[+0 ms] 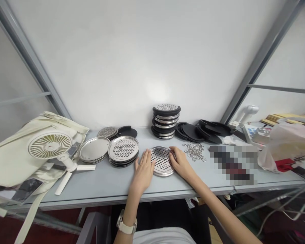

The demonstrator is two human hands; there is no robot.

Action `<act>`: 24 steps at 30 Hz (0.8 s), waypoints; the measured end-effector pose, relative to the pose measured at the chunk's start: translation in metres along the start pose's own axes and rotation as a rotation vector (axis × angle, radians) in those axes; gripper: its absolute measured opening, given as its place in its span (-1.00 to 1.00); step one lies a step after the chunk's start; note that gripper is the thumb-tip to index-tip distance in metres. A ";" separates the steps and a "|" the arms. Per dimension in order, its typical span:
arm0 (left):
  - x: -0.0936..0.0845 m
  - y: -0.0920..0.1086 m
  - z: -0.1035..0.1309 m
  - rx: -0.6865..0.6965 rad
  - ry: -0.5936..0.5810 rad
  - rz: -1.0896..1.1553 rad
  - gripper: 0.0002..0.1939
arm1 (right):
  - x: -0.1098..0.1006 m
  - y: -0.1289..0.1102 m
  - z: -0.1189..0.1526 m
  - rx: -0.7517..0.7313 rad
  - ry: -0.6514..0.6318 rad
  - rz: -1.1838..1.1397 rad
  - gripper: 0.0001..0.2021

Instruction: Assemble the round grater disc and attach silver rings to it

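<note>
At the far left, a cream cloth bag (5,162) slumps in soft folds behind one round fan (50,145) of smooth pale plastic with a ribbed grille. Two straight white strips (63,183) lie by its foot. Next come two low stacks on the smooth grey desk (104,184): plain metal discs (94,149), flat and shiny, and perforated discs (123,149) with raised rims; their layers overlap too much to count. Behind these sit one duller perforated disc (107,131) and one matte black disc (127,131).

The left hand (144,168), a pale watch on its wrist, lies with fingers straight and together along the left edge of the metal grater disc (162,162). That disc rests on the desk between the two hands: circular, silvery, with a bright rim and rows of slotted holes. The right hand (179,162), apart from the left, bends its fingers over the opposite rim; whether it grips, I cannot tell.

Behind stands one tall stack (166,122) of black and metal layers, then overlapping black round pieces (191,132), one tangled heap of thin metal rings (195,151), and one crinkled translucent plastic bag (282,145).
</note>
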State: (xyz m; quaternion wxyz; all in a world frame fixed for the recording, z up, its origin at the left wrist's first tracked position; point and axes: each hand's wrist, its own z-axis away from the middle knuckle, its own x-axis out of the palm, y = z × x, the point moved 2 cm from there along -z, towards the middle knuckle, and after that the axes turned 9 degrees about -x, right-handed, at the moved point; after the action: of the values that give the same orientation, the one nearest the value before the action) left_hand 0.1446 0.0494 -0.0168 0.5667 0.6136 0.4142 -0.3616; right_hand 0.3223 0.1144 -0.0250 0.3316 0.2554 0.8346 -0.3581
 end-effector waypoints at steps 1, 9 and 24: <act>0.001 0.000 0.000 -0.005 0.004 -0.001 -0.41 | 0.000 0.001 0.000 0.005 0.007 0.003 -0.73; 0.003 0.002 0.002 -0.013 0.053 -0.013 -0.43 | -0.002 -0.001 0.000 -0.022 0.022 -0.008 -0.78; 0.010 0.008 0.010 -0.028 0.200 0.075 -0.46 | -0.008 -0.001 0.001 0.011 0.069 0.070 -0.77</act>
State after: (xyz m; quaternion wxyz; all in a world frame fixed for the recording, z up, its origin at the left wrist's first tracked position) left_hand 0.1557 0.0400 -0.0239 0.5442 0.6536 0.4505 -0.2714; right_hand 0.3272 0.1111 -0.0194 0.3138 0.2986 0.8340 -0.3419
